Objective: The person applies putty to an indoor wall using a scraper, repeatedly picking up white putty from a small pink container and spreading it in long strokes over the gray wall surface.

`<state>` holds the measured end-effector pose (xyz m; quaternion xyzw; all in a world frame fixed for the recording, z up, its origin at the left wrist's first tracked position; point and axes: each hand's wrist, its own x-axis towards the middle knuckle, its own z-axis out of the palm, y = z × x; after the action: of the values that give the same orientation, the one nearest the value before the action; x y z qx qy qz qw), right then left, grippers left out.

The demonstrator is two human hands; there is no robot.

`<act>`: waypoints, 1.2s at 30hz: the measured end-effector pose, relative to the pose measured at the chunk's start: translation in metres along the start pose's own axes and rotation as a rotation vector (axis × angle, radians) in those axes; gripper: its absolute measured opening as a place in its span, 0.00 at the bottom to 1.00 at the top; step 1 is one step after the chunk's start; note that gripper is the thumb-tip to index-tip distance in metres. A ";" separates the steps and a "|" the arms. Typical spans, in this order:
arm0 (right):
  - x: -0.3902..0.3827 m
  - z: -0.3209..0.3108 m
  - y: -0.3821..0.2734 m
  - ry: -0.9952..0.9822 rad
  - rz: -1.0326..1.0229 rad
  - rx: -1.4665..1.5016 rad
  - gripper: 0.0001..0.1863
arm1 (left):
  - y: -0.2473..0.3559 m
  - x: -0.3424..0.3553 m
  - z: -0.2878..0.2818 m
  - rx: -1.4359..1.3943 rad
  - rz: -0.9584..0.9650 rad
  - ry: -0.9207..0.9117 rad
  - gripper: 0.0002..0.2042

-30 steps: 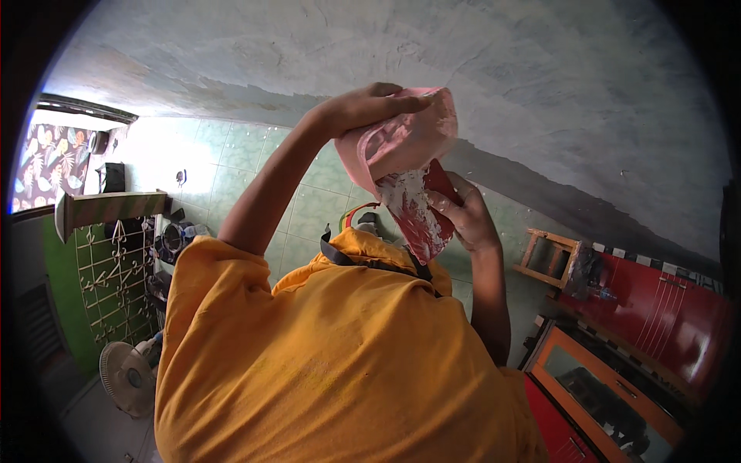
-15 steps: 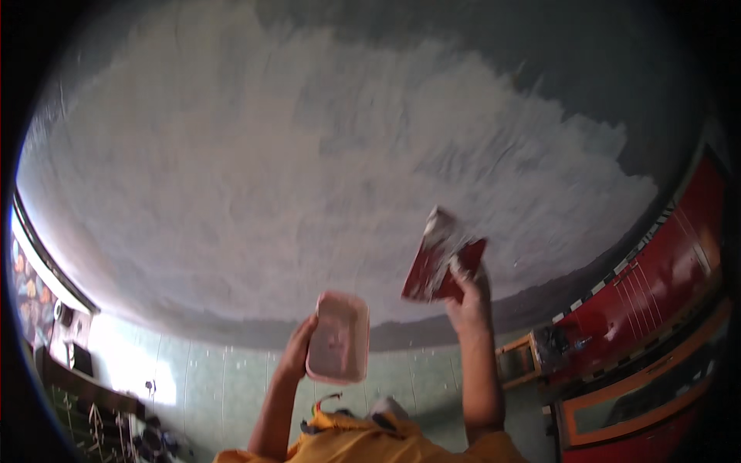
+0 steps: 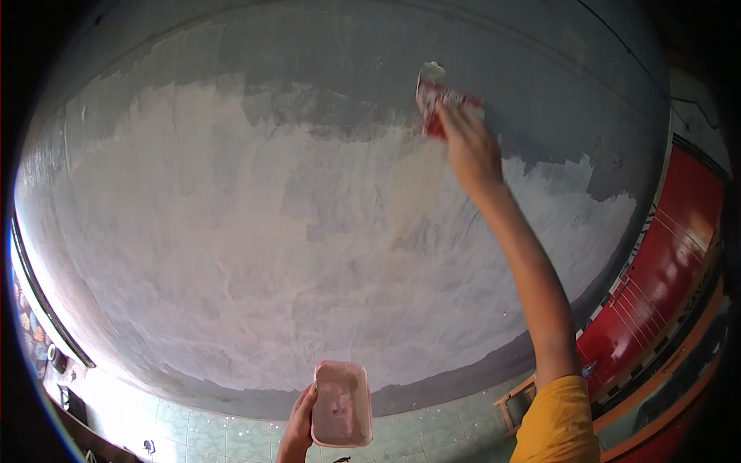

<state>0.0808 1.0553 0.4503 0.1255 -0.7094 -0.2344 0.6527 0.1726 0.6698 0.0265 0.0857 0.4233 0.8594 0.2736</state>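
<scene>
My right hand (image 3: 469, 147) is raised high, closed on a red scraper (image 3: 434, 127) smeared with white paste, which is at the wall (image 3: 363, 247) on a dark grey area just above the edge of a pale skim coat with a ragged upper border. A small blob of white paste shows at the scraper's top edge. Low in the middle, my left hand (image 3: 299, 420) grips a pink rectangular plastic container (image 3: 340, 403) by its left side, with some residue inside it.
Pale green floor tiles (image 3: 208, 438) run below the wall. At the right are a red cabinet (image 3: 633, 309), an orange-framed glass unit (image 3: 671, 409) and a small wooden frame (image 3: 509, 405). A patterned hanging (image 3: 31, 324) and bright light are at the far left.
The scraper has left the container and risen up onto the dark part of the wall with my right hand. The container has moved down in the view, and the camera now faces more of the wall.
</scene>
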 end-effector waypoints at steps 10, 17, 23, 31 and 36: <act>0.068 -0.034 0.006 0.070 0.132 0.190 0.14 | -0.013 -0.002 -0.008 -0.004 -0.025 0.016 0.26; -0.032 -0.010 -0.037 -0.040 -0.129 0.115 0.16 | -0.019 -0.009 -0.007 0.095 0.033 0.044 0.27; 0.044 -0.041 0.019 -0.130 0.061 0.230 0.18 | -0.020 -0.012 -0.005 0.102 0.021 0.064 0.28; -0.074 -0.008 -0.017 -0.125 -0.153 0.062 0.24 | -0.018 -0.014 -0.010 0.101 0.035 0.069 0.29; 0.012 -0.044 0.014 -0.014 0.020 0.221 0.16 | -0.024 -0.011 -0.001 0.110 0.030 0.080 0.27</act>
<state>0.1247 1.0539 0.4698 0.1879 -0.7367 -0.1488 0.6323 0.1912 0.6745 0.0081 0.0723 0.4790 0.8417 0.2385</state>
